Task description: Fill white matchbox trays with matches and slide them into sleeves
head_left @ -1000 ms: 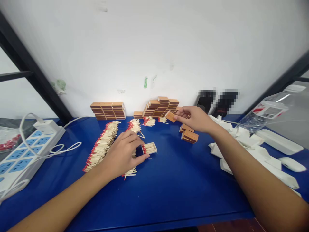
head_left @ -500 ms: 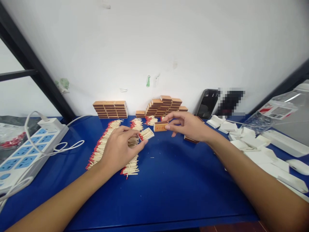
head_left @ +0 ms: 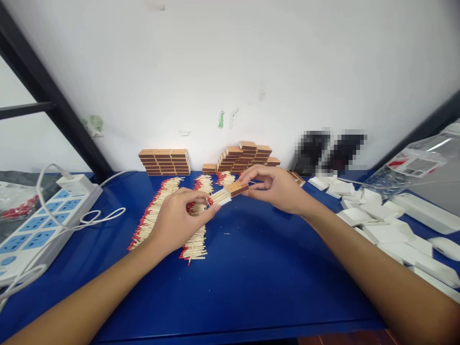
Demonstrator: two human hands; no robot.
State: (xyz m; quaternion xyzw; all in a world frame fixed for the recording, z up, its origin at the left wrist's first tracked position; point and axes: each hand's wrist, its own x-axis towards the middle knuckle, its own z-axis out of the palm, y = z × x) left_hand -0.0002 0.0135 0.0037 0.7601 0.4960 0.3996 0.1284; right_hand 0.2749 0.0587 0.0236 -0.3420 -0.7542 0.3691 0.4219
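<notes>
My left hand (head_left: pixel 179 221) pinches a white inner tray (head_left: pixel 219 197) filled with red-tipped matches, held just above the blue table (head_left: pixel 258 278). My right hand (head_left: pixel 275 188) grips a brown matchbox sleeve (head_left: pixel 236 188), whose open end meets the tray's far end. Under my left hand lie rows of loose red-tipped matches (head_left: pixel 154 213). Behind them, closed brown matchboxes stand in a flat stack (head_left: pixel 164 162) and a stepped stack (head_left: pixel 244 156) along the wall.
A white power strip (head_left: pixel 43 218) with cables lies at the left. Several white empty trays (head_left: pixel 373 220) are scattered at the right, with a white mouse (head_left: pixel 445 247) and a clear plastic bag (head_left: pixel 406 170) beyond them. A few brown sleeves (head_left: pixel 296 177) lie behind my right hand.
My right hand brought a brown sleeve from the stacks leftward to the tray. My left hand lifted the filled tray off the table, and the sleeve now meets it.
</notes>
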